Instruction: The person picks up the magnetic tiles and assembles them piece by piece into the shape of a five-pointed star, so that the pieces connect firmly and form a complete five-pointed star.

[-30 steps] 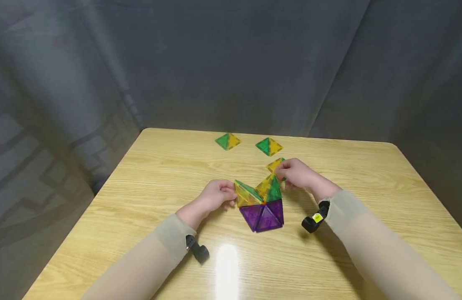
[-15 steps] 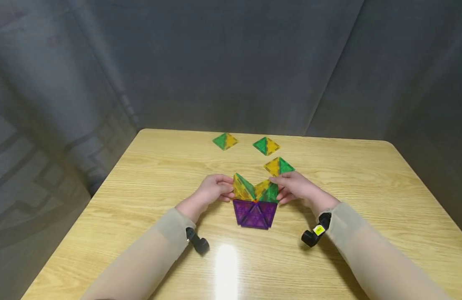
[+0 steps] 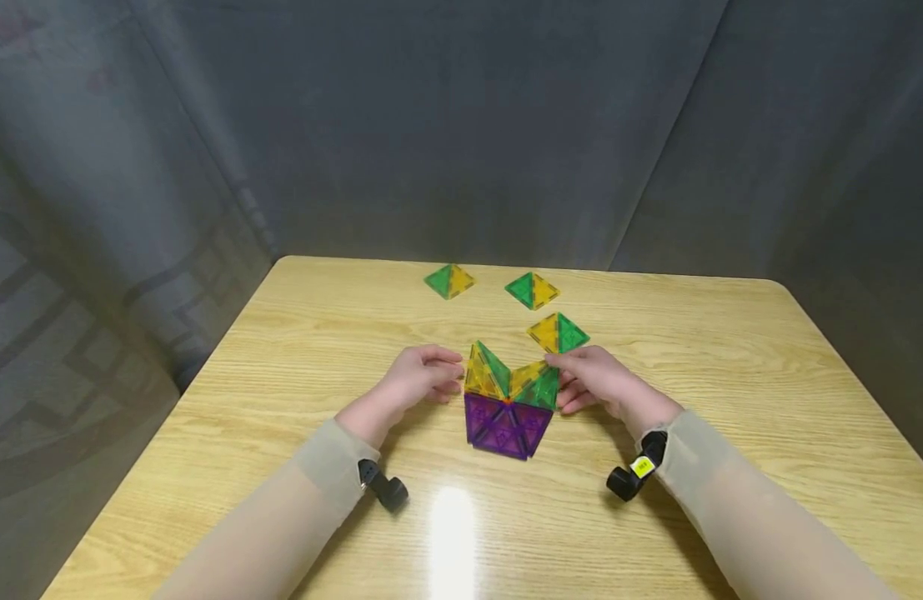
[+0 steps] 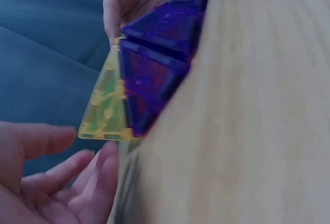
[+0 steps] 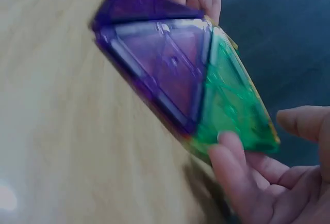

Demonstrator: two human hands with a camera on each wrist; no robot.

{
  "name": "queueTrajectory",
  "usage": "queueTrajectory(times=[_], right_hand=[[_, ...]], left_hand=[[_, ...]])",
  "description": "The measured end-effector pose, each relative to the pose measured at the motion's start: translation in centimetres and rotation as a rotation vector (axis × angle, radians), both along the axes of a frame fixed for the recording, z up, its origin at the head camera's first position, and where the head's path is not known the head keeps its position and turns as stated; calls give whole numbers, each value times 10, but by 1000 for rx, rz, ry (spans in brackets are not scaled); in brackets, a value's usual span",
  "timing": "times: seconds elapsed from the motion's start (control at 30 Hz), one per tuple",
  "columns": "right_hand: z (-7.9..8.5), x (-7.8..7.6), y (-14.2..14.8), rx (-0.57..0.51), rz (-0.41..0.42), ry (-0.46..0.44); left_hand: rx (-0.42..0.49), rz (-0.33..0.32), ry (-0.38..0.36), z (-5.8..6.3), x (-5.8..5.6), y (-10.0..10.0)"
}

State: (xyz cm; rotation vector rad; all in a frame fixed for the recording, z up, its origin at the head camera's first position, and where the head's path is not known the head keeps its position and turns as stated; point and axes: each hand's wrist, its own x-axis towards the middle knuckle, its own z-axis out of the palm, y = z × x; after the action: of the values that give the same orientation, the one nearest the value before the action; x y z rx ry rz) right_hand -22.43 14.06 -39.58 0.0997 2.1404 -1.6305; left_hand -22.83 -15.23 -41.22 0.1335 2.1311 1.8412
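Between the hands stands a build of translucent magnetic tiles (image 3: 506, 427): purple triangles in a band at the bottom, yellow and green triangles rising as two points. The left hand (image 3: 418, 379) is beside its left point, fingers loosely bent; in the left wrist view the thumb is close to the corner of a yellow tile (image 4: 105, 105), and no firm grip shows. At the other side the right hand (image 3: 598, 382) holds the right point lightly by its corner. Its fingers (image 5: 229, 152) overlap a green tile (image 5: 229, 95) in the right wrist view, with the thumb near the tip.
Three flat green-and-yellow diamonds lie behind the build: one diamond (image 3: 449, 282) at back left, another diamond (image 3: 532, 291) at back centre, and a nearer diamond (image 3: 559, 333) just beyond the right hand. The wooden table (image 3: 341, 317) meets a dark curtain (image 3: 461, 150) behind.
The right hand has come nearer from the closest diamond to the build's right point. The build has shifted slightly left and turned. The left hand has eased slightly away from it.
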Motion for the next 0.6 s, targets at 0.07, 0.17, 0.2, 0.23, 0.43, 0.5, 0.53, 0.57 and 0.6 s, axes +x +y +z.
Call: queueTrajectory(times=[0.07,0.17,0.2,0.23,0.43,0.5,0.53,0.57,0.6], right_hand=[[5,-3,8,24,-38,13],[14,-11,26,38,-138,39],[16,-14,33,35,-172,44],[18,-18,39,35,-201,47],[18,-34,59,3,-221,60],[19,-36,59,-21,-168,63],[19,-37,58,-31,-144,64],[19,-37,56,-52,-138,63],[19,-38,55,-64,-121,61]], left_hand=[[-27,46,56,9,-7,3],[-85,97,145,35,-22,15],[-107,93,164,46,-29,21],[-131,74,168,57,-36,27],[-201,-149,-61,90,-80,67],[-216,-210,-161,88,-92,79],[-218,-234,-203,86,-96,84],[-209,-247,-247,83,-99,89],[-189,-255,-285,80,-101,93]])
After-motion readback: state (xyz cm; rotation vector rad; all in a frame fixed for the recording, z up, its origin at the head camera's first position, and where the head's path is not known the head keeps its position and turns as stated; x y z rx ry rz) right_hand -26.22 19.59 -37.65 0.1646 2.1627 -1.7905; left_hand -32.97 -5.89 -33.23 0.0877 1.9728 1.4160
